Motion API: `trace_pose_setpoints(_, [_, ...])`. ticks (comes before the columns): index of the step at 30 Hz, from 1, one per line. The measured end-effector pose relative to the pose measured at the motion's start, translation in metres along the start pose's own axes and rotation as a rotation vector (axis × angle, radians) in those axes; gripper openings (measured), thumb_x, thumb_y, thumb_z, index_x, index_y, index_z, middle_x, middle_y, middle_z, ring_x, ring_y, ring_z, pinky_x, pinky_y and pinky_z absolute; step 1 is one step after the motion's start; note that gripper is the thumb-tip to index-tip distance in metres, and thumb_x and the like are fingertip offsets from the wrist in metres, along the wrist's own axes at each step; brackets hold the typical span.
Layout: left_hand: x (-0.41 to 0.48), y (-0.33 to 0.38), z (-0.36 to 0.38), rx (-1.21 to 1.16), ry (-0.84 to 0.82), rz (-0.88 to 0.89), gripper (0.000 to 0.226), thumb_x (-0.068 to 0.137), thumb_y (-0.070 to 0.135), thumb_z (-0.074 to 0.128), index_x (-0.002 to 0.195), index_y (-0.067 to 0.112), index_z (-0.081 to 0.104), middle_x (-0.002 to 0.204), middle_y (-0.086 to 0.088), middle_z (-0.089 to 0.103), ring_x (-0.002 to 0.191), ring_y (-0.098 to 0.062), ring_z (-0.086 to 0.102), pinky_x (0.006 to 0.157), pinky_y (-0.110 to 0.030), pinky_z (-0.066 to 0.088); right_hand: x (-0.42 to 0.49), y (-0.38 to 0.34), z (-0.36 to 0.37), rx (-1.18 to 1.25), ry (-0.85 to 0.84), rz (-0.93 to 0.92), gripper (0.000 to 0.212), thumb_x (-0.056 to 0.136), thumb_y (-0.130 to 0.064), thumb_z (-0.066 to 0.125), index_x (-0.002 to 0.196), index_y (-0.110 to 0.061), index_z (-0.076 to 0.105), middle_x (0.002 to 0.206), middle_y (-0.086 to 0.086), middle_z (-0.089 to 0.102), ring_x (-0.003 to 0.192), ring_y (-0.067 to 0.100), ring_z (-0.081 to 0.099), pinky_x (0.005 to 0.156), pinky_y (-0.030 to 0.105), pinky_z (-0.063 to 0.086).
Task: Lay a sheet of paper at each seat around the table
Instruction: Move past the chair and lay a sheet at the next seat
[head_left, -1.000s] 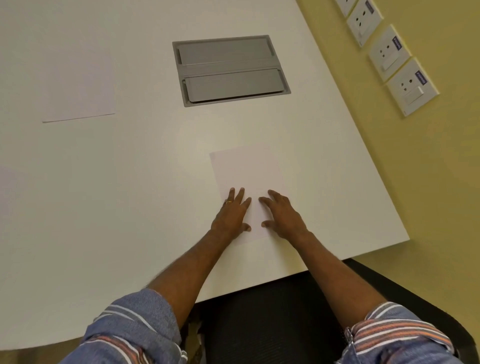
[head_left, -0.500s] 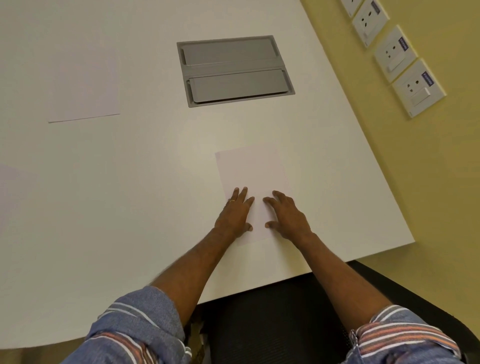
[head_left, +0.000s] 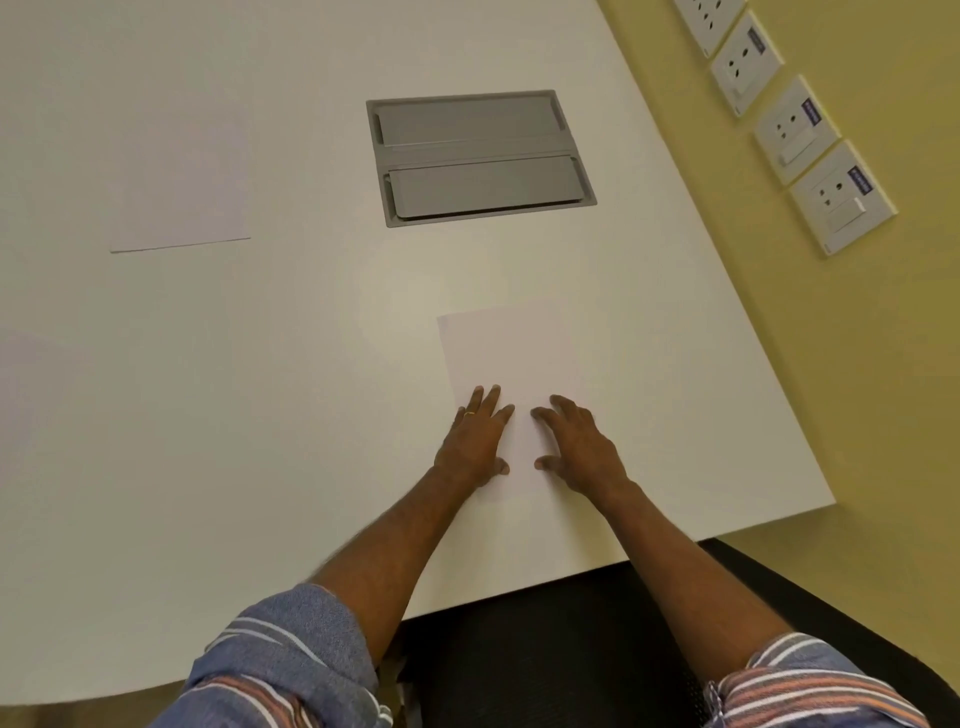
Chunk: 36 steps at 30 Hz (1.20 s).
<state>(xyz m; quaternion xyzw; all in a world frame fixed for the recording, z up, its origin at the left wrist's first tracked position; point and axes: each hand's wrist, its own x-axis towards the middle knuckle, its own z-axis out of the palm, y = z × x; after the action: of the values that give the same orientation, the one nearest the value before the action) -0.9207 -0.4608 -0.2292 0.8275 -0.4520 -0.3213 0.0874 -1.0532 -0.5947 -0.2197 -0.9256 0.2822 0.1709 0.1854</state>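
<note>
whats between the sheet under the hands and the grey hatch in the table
Nothing: in the head view only bare white table top separates the sheet from the grey hatch.

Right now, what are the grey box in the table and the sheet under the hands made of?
Grey box: probably metal, perhaps brushed aluminium, going by its soft, even sheen; painted plastic is possible. Sheet: thin matte white paper, lying quite flat with crisp straight edges.

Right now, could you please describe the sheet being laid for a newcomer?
On the white table, look below the grey hatch, near the front edge. Unlike the sheet further left, the near sheet lies under the left hand and right hand.
</note>
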Motion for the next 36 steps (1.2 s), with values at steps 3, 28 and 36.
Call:
trace_pose_setpoints(3, [0.001, 0.000, 0.001, 0.011, 0.002, 0.000, 0.099, 0.083, 0.029, 0.078, 0.158, 0.017, 0.015, 0.167, -0.005, -0.007, 0.153, -0.024, -0.010, 0.123, -0.041, 0.007, 0.000, 0.000, -0.001, -0.011, -0.003, 0.002, 0.081, 0.082, -0.035, 0.076, 0.150, -0.028, 0.032, 0.161, 0.000, 0.019, 0.144, 0.023, 0.023, 0.092, 0.045, 0.051])
trace_pose_setpoints(28, [-0.039, -0.008, -0.044, 0.134, 0.266, -0.001, 0.061, 0.107, 0.042, 0.023, 0.159, 0.016, 0.004, 0.167, -0.006, 0.000, 0.154, -0.024, -0.003, 0.125, -0.042, 0.007, -0.001, -0.032, -0.039, -0.074, 0.234, 0.004, 0.062, 0.101, -0.038, 0.046, 0.155, -0.018, 0.023, 0.163, 0.005, 0.020, 0.149, 0.026, 0.021, 0.104, 0.049, 0.046])
trace_pose_setpoints(36, [-0.071, -0.018, -0.096, 0.185, 0.422, -0.047, 0.062, 0.106, 0.044, 0.018, 0.158, 0.018, -0.004, 0.166, -0.005, -0.004, 0.153, -0.024, -0.006, 0.125, -0.042, 0.002, -0.002, -0.080, -0.070, -0.008, 0.324, 0.006, 0.067, 0.102, -0.048, 0.038, 0.157, -0.017, 0.016, 0.165, 0.005, 0.009, 0.152, 0.026, 0.012, 0.116, 0.050, 0.031])
